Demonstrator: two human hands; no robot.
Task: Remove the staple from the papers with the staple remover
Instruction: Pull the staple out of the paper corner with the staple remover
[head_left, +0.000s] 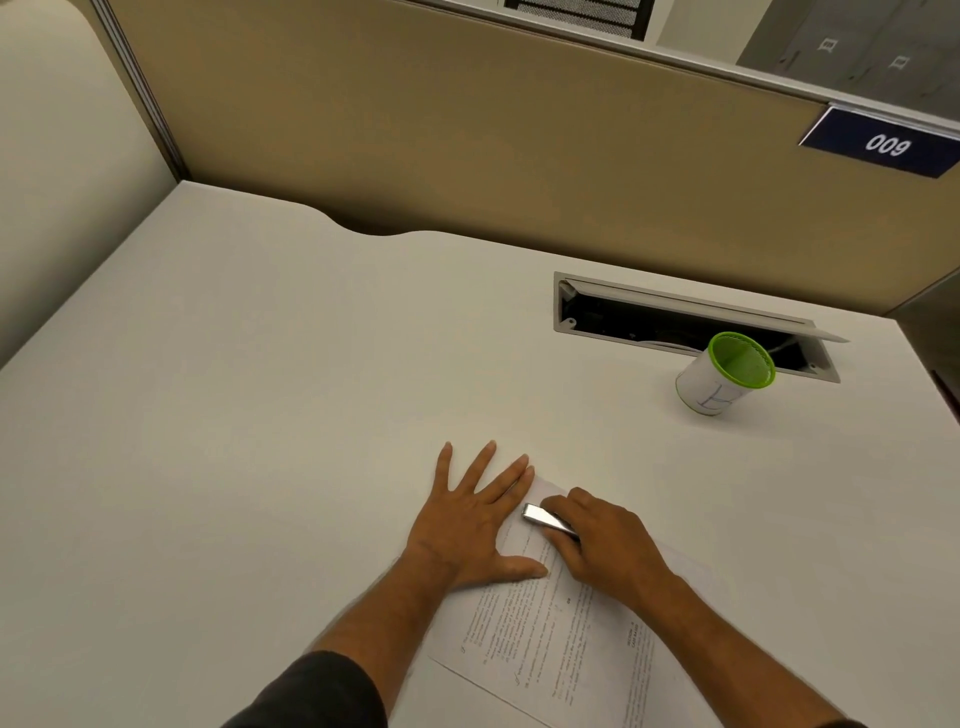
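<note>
Printed papers (566, 639) lie on the white desk (260, 415) near its front edge, turned at an angle. My left hand (467, 525) rests flat with fingers spread, pressing on the papers' far left corner. My right hand (602, 545) grips a shiny metal staple remover (543, 517), whose tip points left at the top corner of the papers, close to my left fingers. The staple itself is too small to make out.
A white pen cup with a green rim (724, 379) stands at the right. Behind it an open cable tray (675, 325) is sunk into the desk. Tan partition walls (467, 130) close off the back and left.
</note>
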